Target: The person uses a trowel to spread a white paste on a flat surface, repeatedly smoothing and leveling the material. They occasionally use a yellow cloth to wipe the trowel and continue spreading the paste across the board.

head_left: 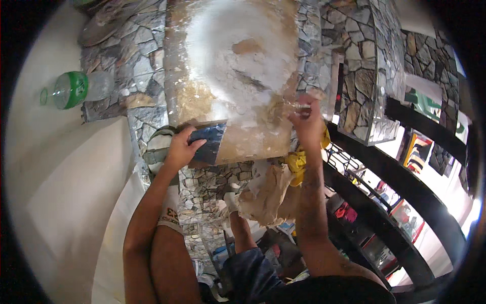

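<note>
A stone-pattern covering point(144, 55) is being stripped from a ledge; the middle stretch is already laid bare as a whitish, glue-stained panel point(228, 66). A dark flap of covering point(208, 143) at the panel's lower left edge is pinched by the left hand point(179, 149). A thin strip at the right edge is pinched by the right hand point(306, 121). Removed sheet point(266, 195) hangs crumpled below. Covering is left on both sides and beneath. A green bottle point(76, 88) lies well apart on the left.

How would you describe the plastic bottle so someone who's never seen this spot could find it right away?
Start at the big bare, whitish patch where the stone-pattern covering is stripped off, then look far left, past the left hand. The bottle lies on its side at the covering's left edge, clear with a green label, the only green thing there.
</note>
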Demonstrator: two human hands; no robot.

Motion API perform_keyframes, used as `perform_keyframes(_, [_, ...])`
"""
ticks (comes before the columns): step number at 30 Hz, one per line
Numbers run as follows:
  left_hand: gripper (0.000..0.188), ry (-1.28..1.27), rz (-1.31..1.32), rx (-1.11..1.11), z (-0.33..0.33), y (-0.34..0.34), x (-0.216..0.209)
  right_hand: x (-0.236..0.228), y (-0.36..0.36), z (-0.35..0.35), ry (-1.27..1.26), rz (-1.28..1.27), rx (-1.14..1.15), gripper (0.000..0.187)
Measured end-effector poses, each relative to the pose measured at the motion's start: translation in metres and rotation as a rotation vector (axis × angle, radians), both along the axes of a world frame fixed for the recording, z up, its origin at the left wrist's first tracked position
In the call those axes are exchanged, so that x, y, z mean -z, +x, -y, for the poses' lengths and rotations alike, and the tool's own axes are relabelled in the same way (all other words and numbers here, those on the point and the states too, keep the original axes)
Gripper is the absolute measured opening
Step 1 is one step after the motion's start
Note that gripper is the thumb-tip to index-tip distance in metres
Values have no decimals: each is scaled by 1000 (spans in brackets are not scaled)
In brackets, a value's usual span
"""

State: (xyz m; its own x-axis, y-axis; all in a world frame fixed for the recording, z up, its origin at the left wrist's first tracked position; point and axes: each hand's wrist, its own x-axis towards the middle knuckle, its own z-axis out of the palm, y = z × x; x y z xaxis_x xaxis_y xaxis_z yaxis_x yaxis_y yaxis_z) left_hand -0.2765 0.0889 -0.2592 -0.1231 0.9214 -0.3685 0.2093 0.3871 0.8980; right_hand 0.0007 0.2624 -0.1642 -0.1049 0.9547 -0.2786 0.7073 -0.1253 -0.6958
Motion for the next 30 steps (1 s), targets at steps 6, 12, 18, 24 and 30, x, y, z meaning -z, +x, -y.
perform_keyframes(6, [39,77,-220,114,-6,8,-18,44,84,61,116,535,421,68])
perform_keyframes(12, [49,332,-731,135,-48,12,-74,98,154,60,248,582,491,44])
perform_keyframes(18, [53,515,-761,369,-141,29,-105,29,155,72,85,12,467,9])
perform_keyframes(24, [20,361,-754,429,-203,38,-80,-13,156,103,0,-797,578,18])
perform_keyframes(30, [9,341,-717,348,-219,35,-62,-10,102,66,160,-867,417,22])
